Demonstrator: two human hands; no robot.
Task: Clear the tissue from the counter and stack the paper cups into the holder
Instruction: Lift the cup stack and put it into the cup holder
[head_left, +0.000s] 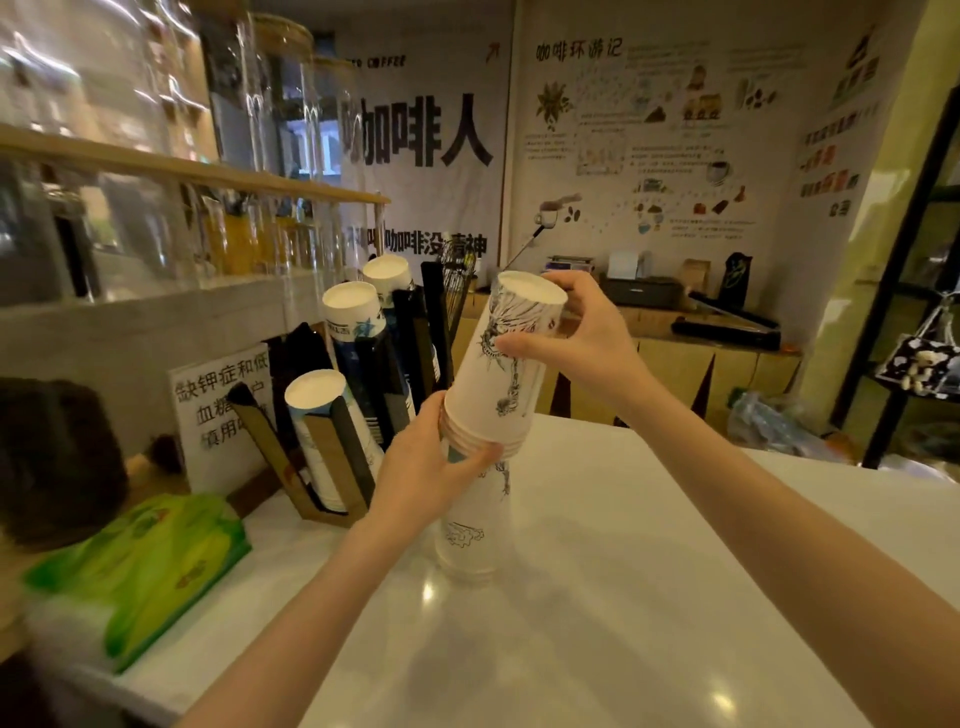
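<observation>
A tall stack of upside-down white paper cups (470, 540) with black line drawings stands on the white counter (597, 597). My left hand (431, 467) grips the stack at its middle, just under the rims of an upper bundle of cups (506, 364). My right hand (571, 338) holds that upper bundle near its top, tilted to the right. To the left, the wood-and-black cup holder (332, 447) leans back with three columns of inverted cups in it. A green tissue pack (150, 561) lies at the counter's left edge.
A white sign with black writing (218, 415) stands behind the holder. Glass jars sit on a wooden shelf (182, 166) above. A whisk (457, 280) stands behind the holder. Beyond the counter are wooden cabinets (675, 364) and a black rack (893, 312) at right.
</observation>
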